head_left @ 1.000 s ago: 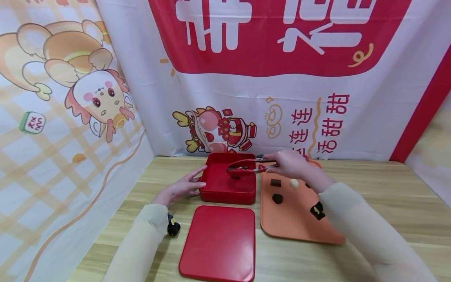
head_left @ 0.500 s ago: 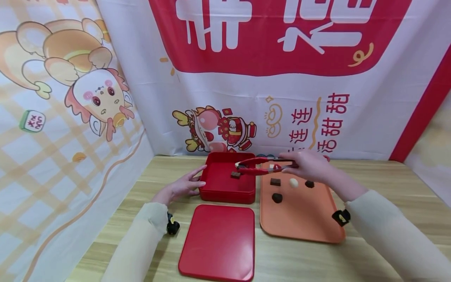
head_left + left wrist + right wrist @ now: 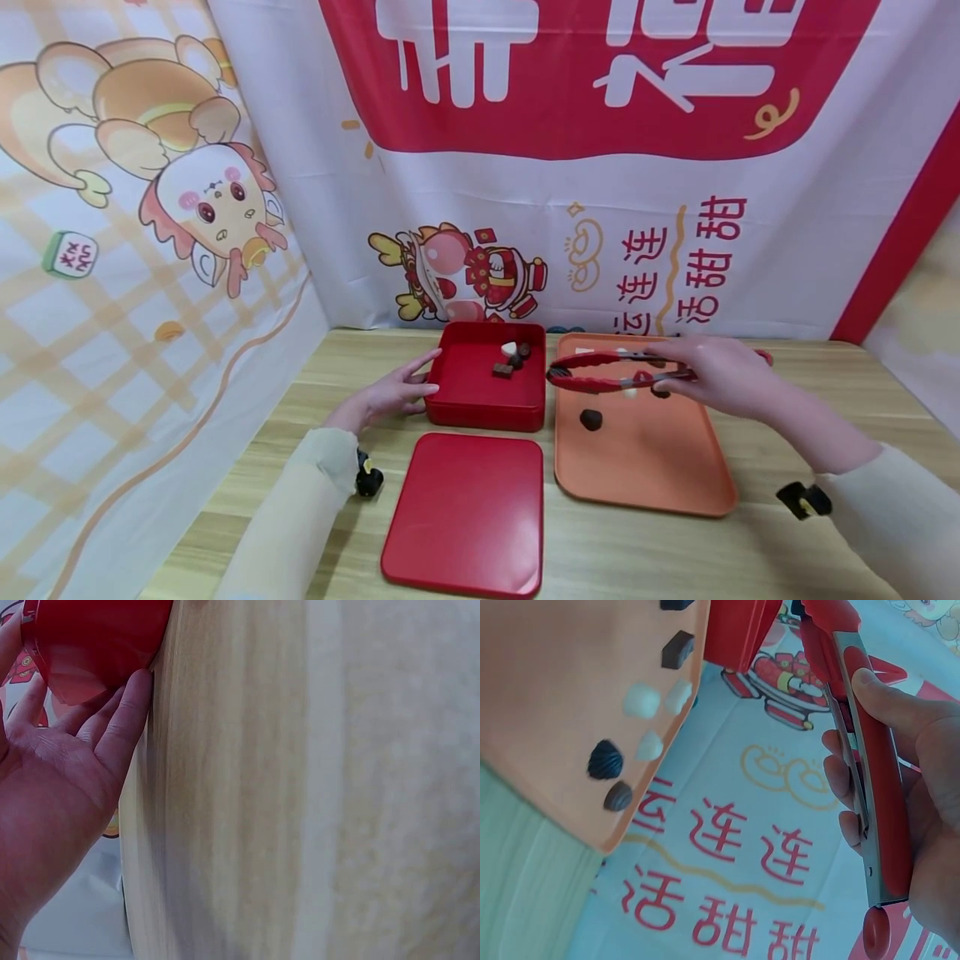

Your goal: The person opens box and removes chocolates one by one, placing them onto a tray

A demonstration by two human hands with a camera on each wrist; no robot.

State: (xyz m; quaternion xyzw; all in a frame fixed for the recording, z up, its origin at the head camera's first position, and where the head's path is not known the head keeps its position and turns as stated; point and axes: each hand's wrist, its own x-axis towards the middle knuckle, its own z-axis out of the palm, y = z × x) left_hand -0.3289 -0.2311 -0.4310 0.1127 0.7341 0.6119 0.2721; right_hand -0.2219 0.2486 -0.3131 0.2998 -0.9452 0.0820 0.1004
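Note:
My left hand (image 3: 388, 395) rests with extended fingers against the left wall of a red square box (image 3: 483, 418); the left wrist view shows its fingers (image 3: 124, 724) touching the box's side. Inside the box lie a white chocolate (image 3: 509, 348), a rectangular brown chocolate (image 3: 502, 371) and two dark ones. My right hand (image 3: 716, 373) grips red-handled tongs (image 3: 600, 372) above the orange tray (image 3: 645, 475). The tongs' arms are spread, with no piece visible between the tips. On the tray sit a dark chocolate (image 3: 591, 419), a ridged dark chocolate (image 3: 605, 760) and several white and brown pieces, partly hidden by the tongs.
A flat red lid (image 3: 465, 517) lies on the wooden table (image 3: 810, 417) in front of the box. The tray stands close to the box's right side. A printed cloth (image 3: 600, 183) hangs behind the table, and another patterned cloth covers the left.
My right hand has carried the tongs rightward, out of the box and over the tray. The chocolates in the box are now uncovered to view. My left hand has stayed at the box.

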